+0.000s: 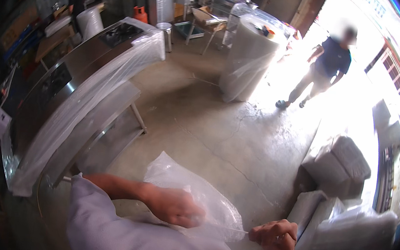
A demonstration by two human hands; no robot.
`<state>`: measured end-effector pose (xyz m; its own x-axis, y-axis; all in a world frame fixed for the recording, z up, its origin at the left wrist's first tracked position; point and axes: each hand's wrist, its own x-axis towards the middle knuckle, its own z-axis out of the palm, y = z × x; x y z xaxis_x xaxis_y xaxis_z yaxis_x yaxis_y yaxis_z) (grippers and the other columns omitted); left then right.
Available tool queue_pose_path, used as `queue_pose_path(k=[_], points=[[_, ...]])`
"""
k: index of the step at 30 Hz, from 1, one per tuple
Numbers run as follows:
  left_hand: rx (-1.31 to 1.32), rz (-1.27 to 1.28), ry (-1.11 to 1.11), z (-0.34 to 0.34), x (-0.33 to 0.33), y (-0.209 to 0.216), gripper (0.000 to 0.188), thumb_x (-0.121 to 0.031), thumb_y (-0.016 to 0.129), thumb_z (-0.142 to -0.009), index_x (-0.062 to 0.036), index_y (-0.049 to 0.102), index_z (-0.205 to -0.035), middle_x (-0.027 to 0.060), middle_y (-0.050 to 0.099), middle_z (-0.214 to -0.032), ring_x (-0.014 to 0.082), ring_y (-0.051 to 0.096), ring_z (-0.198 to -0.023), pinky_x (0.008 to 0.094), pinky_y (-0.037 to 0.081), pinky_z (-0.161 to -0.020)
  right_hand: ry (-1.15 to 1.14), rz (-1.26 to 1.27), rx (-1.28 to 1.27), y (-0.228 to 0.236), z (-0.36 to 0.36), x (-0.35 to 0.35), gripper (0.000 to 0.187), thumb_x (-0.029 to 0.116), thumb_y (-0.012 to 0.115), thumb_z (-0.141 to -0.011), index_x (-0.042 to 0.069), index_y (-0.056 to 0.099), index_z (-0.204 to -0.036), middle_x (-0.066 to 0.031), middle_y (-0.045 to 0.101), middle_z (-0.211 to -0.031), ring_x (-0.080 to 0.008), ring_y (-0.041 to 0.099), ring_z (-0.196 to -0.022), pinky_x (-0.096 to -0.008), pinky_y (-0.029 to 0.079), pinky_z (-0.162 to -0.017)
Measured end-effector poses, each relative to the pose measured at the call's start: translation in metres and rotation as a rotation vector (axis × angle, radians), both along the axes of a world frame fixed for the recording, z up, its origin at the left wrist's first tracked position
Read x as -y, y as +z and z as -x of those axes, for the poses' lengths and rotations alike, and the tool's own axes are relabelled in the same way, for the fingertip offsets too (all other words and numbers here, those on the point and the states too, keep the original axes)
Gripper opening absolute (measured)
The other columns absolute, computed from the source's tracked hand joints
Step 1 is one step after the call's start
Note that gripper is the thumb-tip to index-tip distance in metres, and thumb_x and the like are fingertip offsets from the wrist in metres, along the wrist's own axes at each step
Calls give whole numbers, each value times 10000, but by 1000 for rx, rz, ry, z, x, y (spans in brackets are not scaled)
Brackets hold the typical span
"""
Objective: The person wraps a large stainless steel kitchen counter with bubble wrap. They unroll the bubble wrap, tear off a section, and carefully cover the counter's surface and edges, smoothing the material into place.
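Note:
A sheet of clear bubble wrap (220, 207) hangs in front of my body, low in the view. My left hand (179, 208) is closed in a fist on it, near its middle. To the right, my right hand (276, 236) is also closed, gripping a thin stretched end of the same sheet. The wrap is pulled taut between the two fists. Its lower part is hidden behind my left forearm and my light sleeve.
A film-covered steel counter (92, 84) with burners runs along the left. A tall bubble wrap roll (251, 57) stands ahead. Wrapped bundles (339, 164) lie at the right. One person (331, 58) walks near the bright doorway; another (74, 2) is far left.

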<state>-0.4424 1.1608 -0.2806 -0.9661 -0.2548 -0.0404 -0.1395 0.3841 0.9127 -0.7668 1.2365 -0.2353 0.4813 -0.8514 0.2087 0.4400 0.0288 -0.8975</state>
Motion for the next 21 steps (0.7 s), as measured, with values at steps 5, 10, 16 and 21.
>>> queue_pose_path(k=[5, 10, 16, 21], points=[[51, 53, 21, -10, -8, -13, 251, -283, 541, -992, -39, 601, -1006, 229, 626, -845, 422, 600, -829, 504, 468, -752, -95, 42, 56, -23, 19, -10, 385, 180, 417, -1023, 42, 441, -665, -138, 491, -536, -250, 384, -426, -409, 314, -443], [-419, 306, 116, -61, 9, -11, 261, -257, 578, -989, -9, 600, -914, 212, 611, -737, 376, 637, -727, 470, 461, -676, -239, -26, 243, -56, 58, -7, 268, 174, 446, -1018, 23, 574, -838, -117, 564, -633, -210, 510, -504, -377, 404, -475], [-15, 199, 482, -67, 4, -7, 180, -164, 697, -846, -1, 678, -919, 157, 643, -773, 313, 611, -669, 402, 468, -620, -895, -82, -420, -70, 127, 43, 266, 116, 450, -943, 19, 629, -1113, -55, 671, -861, -99, 604, -666, -265, 468, -581], [-75, 360, 729, -25, 1, -18, 210, -178, 718, -830, -2, 696, -943, 173, 654, -776, 327, 650, -714, 410, 507, -653, -724, 133, -1022, -179, 100, 41, 322, -14, 579, -847, 19, 656, -1158, -135, 726, -869, -227, 724, -866, -310, 534, -857]])
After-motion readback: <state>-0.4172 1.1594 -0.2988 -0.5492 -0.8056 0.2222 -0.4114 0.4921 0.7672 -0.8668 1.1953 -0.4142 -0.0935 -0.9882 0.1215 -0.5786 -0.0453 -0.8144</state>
